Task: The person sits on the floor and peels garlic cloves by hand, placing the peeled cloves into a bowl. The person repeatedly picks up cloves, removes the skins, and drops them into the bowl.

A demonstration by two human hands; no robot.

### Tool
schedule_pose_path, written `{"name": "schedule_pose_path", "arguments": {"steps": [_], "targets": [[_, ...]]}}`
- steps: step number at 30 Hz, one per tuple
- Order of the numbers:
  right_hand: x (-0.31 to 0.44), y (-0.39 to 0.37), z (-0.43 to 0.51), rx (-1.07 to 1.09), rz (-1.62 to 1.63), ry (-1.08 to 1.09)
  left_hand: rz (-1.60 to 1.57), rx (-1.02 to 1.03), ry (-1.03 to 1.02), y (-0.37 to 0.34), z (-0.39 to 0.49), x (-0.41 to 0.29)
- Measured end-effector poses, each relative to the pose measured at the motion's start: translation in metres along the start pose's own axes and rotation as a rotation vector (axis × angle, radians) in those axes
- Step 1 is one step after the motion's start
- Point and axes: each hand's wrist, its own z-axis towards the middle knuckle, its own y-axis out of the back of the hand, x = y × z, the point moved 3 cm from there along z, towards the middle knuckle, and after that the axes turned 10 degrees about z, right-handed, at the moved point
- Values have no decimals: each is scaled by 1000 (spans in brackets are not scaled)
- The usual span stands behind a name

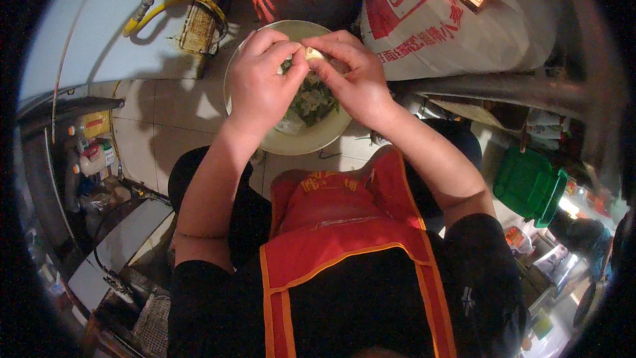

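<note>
Both my hands meet over a wide, light-coloured basin (323,145) that stands low between my knees. A small pale piece (313,53), perhaps a garlic clove, is pinched at the fingertips. My right hand (354,72) grips it between thumb and fingers, while the fingertips of my left hand (266,74) touch its left side; whether they grip it too I cannot tell. Green leafy scraps and pale bits (314,102) lie in the basin, with a piece of clear plastic (290,125) near its lower left wall. My hands hide the basin's upper part.
Beyond the basin at the right is a large white sack (422,25) with red print. A yellow hose (164,7) hangs at the upper left. Bottles (94,156) stand on a shelf at the left, and a green plastic bin (529,186) is at the right. The floor (184,139) is tiled.
</note>
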Motion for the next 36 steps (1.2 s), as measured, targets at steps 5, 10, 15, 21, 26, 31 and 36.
{"name": "schedule_pose_path", "arguments": {"steps": [5,10,15,21,26,31,36], "targets": [[-5,-3,0,-73,171,-248,95,-21,4,0,0,-3],[-6,5,3,-106,400,-366,127,203,153,3,1,5],[-1,9,6,-31,231,-269,-270,269,357,-2,-1,10],[-3,10,5,34,429,-382,-574,340,461,-7,-3,15],[-7,12,7,54,307,-359,-571,345,507,-6,-4,18],[-3,13,7,70,157,-199,-563,349,564,-6,-5,16],[1,10,7,62,102,-136,-605,340,632,-8,-6,15]]}}
